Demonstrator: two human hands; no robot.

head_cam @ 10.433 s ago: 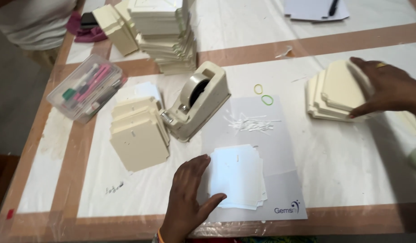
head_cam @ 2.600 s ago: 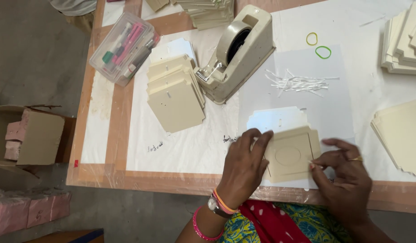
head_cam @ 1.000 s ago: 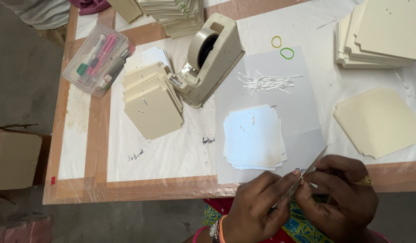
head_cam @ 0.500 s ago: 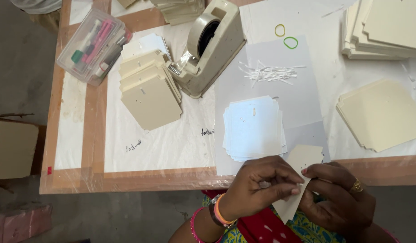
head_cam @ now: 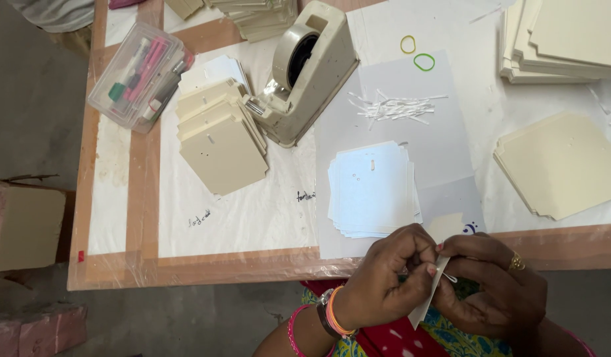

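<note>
Cream card [head_cam: 430, 291] (edge-on) pinched by both hands, off table edge [head_cam: 252, 264]

The cream card [head_cam: 430, 291], broad-faced half a second earlier, turned nearly edge-on between the left hand [head_cam: 391, 281] and right hand [head_cam: 494, 287], apparently pinching something small.

both hands sit at the near table edge [head_cam: 206, 264], left hand [head_cam: 391, 277] and right hand [head_cam: 494, 287] pinching one card [head_cam: 430, 294] between them. just behind them is a card stack [head_cam: 373, 188] on a sheet [head_cam: 451, 139], paper strips [head_cam: 392, 107] further back. tape dispenser [head_cam: 305, 69] behind-left, another card pile [head_cam: 219, 142] left of it, pen box [head_cam: 140, 74] far left. more cards [head_cam: 563, 165] lie to the right.
</note>
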